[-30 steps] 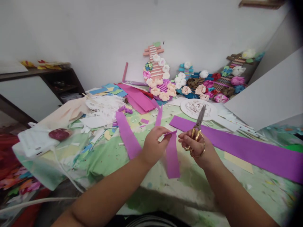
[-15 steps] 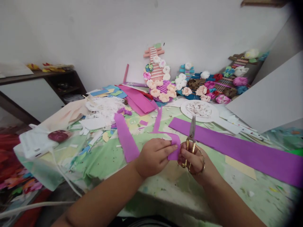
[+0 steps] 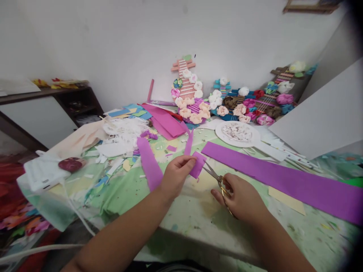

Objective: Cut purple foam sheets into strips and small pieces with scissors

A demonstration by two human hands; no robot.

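Observation:
Between thumb and fingers, my left hand (image 3: pixel 178 172) pinches a small folded piece of purple crepe paper (image 3: pixel 198 165) above the table. My right hand (image 3: pixel 241 194) grips gold-handled scissors (image 3: pixel 218 178), their blades parted and pointing left at the right edge of the piece. A purple strip (image 3: pixel 149 163) lies partly behind my left forearm. Another, longer purple strip (image 3: pixel 272 172) stretches across the right side of the table.
Behind are white paper shreds (image 3: pixel 123 132), magenta sheets (image 3: pixel 167 122) and a white paddle-shaped board (image 3: pixel 237 133). Guitar-shaped crafts with paper flowers (image 3: pixel 187 88) lean on the wall. At left lie a white device (image 3: pixel 44 172) with a cable and a dark red oval object (image 3: pixel 71 164).
The scissors have turned from upright to pointing left with their blades opened. My left hand has risen slightly leftward, now holding the purple piece flat by its edge.

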